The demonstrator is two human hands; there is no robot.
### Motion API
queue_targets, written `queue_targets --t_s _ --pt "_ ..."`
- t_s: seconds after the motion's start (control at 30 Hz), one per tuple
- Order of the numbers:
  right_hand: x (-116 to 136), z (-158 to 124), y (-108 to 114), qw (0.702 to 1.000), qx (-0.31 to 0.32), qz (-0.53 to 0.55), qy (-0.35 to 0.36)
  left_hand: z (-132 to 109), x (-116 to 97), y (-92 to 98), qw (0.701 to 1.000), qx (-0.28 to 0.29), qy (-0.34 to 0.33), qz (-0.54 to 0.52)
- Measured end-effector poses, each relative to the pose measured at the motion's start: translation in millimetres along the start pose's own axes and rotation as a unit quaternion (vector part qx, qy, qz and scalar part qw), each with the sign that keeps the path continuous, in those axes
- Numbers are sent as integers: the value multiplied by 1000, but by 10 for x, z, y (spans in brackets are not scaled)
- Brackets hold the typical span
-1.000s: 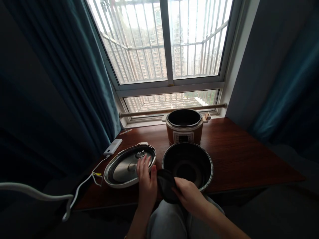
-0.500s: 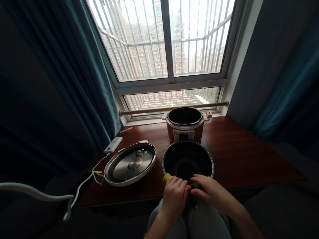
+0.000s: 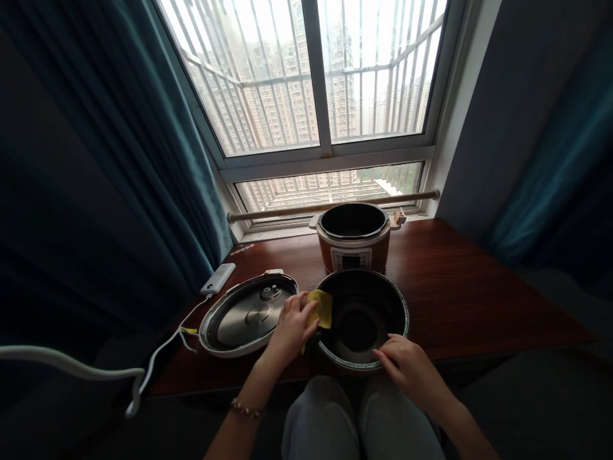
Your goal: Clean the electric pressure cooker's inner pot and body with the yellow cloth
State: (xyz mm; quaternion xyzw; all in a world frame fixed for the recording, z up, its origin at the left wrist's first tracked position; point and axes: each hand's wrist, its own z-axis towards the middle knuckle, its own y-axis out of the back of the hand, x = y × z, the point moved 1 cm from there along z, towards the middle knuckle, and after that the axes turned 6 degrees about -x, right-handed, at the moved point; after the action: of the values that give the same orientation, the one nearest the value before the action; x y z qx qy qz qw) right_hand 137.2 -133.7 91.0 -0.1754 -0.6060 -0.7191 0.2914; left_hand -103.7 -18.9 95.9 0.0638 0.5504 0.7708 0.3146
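A dark inner pot (image 3: 361,361) with a speckled metal rim stands at the table's front edge, close to my knees. My left hand (image 3: 290,329) is closed on a yellow cloth (image 3: 322,308), which lies over the pot's left rim. On the near right rim, my right hand (image 3: 407,361) pinches the pot's edge between thumb and fingers. Behind the pot is the electric cooker body (image 3: 353,246), lidless, its control panel facing me. A round cooker lid (image 3: 249,319) lies upturned to the left, just past my left hand.
The wooden table (image 3: 460,287) extends to the right. A white power bank (image 3: 218,278) with a white cable (image 3: 158,348) lies at the left edge. The cable loops down past the table's corner. A window (image 3: 320,96) and blue curtains (image 3: 158,128) stand behind.
My left hand has moved left and up from the pot's near edge to its left rim, carrying the yellow cloth. My right hand has shifted slightly right and closed on the rim.
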Motion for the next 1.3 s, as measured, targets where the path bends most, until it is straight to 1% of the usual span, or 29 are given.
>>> queue_targets --t_s 0.03,0.07,0.1,0.17,0.23,0.27,0.47,0.53,0.6,0.7,0.8,0.93,1.07,1.2,1.3 --pt "-10 -3 -15 1000 -7 -2 4 61 52 9 999 1 32 10" --pt "-19 -8 -31 1000 -16 -5 9 124 84 13 998 19 55 13" --pt "-28 -13 -49 1000 -26 -6 12 191 97 11 996 51 68 11" --pt "-42 -25 -83 999 -45 -9 20 336 76 -11 990 122 73 9" --pt "-51 -39 -107 998 -58 -11 26 501 17 -61 984 162 66 20" --pt "-53 -45 -116 998 -63 -13 28 591 -18 -97 984 167 62 29" --pt "-63 -60 -141 996 -85 -27 29 1106 -187 -406 987 154 31 44" --pt "-66 -58 -151 995 -91 -29 30 1206 -208 -471 987 151 25 40" --pt "-69 -61 -168 994 -98 -29 33 1241 -206 -491 988 148 28 34" --pt "-70 -76 -220 991 -121 -35 41 1178 -166 -452 989 140 45 24" --pt "-73 -99 -300 982 -175 -50 55 1028 -109 -372 989 130 73 15" --pt "-80 -116 -388 967 -236 -56 77 769 -34 -270 987 117 111 5" --pt "-83 -109 -401 960 -260 -55 86 453 -4 -195 984 101 144 -6" --pt "-88 -106 -400 961 -257 -56 89 87 -102 -142 975 55 206 -60" --pt "-102 -110 -406 962 -254 -55 87 -186 -270 -139 954 14 275 -116"
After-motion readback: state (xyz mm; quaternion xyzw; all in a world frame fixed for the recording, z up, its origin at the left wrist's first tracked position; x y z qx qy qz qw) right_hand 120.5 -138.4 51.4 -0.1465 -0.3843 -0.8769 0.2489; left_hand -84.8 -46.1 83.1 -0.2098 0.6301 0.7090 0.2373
